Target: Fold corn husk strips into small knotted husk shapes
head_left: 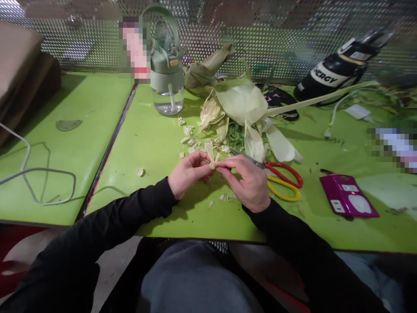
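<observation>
Over the green table, the fingertips of my left hand (187, 173) and my right hand (249, 180) meet in a pinch on a small cream-coloured piece of corn husk (210, 153). Its strips spread upward from a gathered base, a little like a flower. Under and beside my right hand lie scissors (284, 174) with one red and one yellow handle, blades partly hidden. Just beyond my hands are several cut husk scraps (192, 142), a clump of green strings (236, 134) and a pile of large pale corn husks (243, 102).
A clear water bottle (168, 93) stands behind on the left; a black bottle (329, 74) leans at the back right. A purple socket block (349, 196) lies right. A cable (73, 184) loops on the left table. Perforated metal mesh (94, 39) closes off the back.
</observation>
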The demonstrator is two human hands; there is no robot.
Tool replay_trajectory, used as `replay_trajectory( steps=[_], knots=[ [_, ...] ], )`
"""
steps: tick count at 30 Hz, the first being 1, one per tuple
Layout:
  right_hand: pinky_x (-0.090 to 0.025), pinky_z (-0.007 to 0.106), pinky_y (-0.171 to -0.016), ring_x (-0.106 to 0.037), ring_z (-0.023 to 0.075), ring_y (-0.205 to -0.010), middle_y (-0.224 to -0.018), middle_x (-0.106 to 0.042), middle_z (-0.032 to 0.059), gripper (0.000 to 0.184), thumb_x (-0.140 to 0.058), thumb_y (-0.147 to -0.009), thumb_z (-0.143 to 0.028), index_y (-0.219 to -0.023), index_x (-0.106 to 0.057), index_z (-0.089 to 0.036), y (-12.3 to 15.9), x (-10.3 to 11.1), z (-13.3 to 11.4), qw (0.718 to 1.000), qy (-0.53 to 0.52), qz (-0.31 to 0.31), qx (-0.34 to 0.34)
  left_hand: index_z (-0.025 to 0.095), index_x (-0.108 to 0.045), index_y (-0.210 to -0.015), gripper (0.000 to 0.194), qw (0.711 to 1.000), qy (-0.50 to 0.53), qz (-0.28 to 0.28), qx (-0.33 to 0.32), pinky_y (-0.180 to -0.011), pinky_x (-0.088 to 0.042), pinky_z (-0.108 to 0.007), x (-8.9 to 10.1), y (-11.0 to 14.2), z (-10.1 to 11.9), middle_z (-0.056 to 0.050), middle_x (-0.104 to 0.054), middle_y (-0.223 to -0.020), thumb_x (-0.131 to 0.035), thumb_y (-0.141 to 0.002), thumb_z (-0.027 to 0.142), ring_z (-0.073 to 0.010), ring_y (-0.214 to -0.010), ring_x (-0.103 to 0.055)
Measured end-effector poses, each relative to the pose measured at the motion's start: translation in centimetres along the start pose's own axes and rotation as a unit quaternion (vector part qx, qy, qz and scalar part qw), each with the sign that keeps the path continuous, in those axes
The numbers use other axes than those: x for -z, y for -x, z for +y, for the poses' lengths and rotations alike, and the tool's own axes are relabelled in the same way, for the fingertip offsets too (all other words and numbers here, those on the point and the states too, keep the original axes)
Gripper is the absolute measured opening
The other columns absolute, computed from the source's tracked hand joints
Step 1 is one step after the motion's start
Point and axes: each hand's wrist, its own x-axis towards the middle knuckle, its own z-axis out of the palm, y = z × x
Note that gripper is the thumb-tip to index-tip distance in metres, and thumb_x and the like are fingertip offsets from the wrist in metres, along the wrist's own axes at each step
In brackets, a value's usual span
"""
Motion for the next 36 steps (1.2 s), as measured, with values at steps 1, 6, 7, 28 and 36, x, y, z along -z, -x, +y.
replay_trajectory(
  steps=[1,6,7,28,36],
  knots=[
    [-0.059,0.031,-0.072,-0.070,0.0167,-0.082,-0.089,-0.074,0.0043,0.009,-0.068,-0.090,-0.014,-0.095,-0.069,-0.021,-0.1,0.0,0.1,1.000,-0.004,0.001,-0.010,0.016,-0.053,-0.083,0.021,1.000,-0.022,-0.009,-0.011,-0.059,-0.044,-0.020,0.1,-0.1,-0.1,0.007,-0.055,-0.064,-0.071,-0.076,0.009,-0.0044,-0.055,-0.051],
    [-0.056,0.031,-0.070,-0.066,0.0159,-0.079,-0.087,-0.071,0.0029,0.003,-0.070,-0.089,-0.020,-0.089,-0.068,-0.022,-0.1,0.1,0.3,0.996,-0.037,-0.021,-0.074,0.015,-0.055,-0.087,0.024,0.990,-0.124,-0.040,-0.047,-0.063,-0.043,-0.022,0.5,-0.4,-0.2,0.006,-0.056,-0.069,-0.073,-0.074,0.007,-0.0054,-0.060,-0.051],
    [-0.056,0.031,-0.070,-0.066,0.0156,-0.078,-0.087,-0.070,0.0025,0.002,-0.070,-0.089,-0.022,-0.090,-0.068,-0.022,-0.1,0.1,0.3,0.993,-0.050,-0.026,-0.099,0.014,-0.055,-0.088,0.021,0.989,-0.134,-0.044,-0.052,-0.064,-0.043,-0.023,0.5,-0.3,-0.1,0.005,-0.057,-0.070,-0.072,-0.076,0.009,-0.0060,-0.061,-0.052],
    [-0.057,0.032,-0.077,-0.068,0.0168,-0.087,-0.094,-0.072,0.0036,0.013,-0.065,-0.094,-0.030,-0.096,-0.076,-0.024,-0.4,0.4,-0.4,0.980,-0.104,-0.007,-0.170,0.014,-0.056,-0.076,0.013,0.985,-0.164,-0.042,-0.034,-0.062,-0.043,-0.023,-0.1,-0.2,-0.6,0.003,-0.059,-0.065,-0.063,-0.087,0.016,-0.0066,-0.058,-0.051],
    [-0.053,0.027,-0.059,-0.059,0.0109,-0.062,-0.089,-0.070,0.0013,0.020,-0.059,-0.097,-0.037,-0.104,-0.073,-0.025,-0.3,1.3,-0.1,0.949,-0.218,-0.077,-0.216,0.012,-0.061,-0.081,0.021,0.996,-0.022,-0.059,0.069,-0.070,-0.051,-0.024,0.2,0.2,0.2,0.001,-0.064,-0.072,-0.077,-0.080,0.025,-0.0073,-0.066,-0.063]
  ],
)
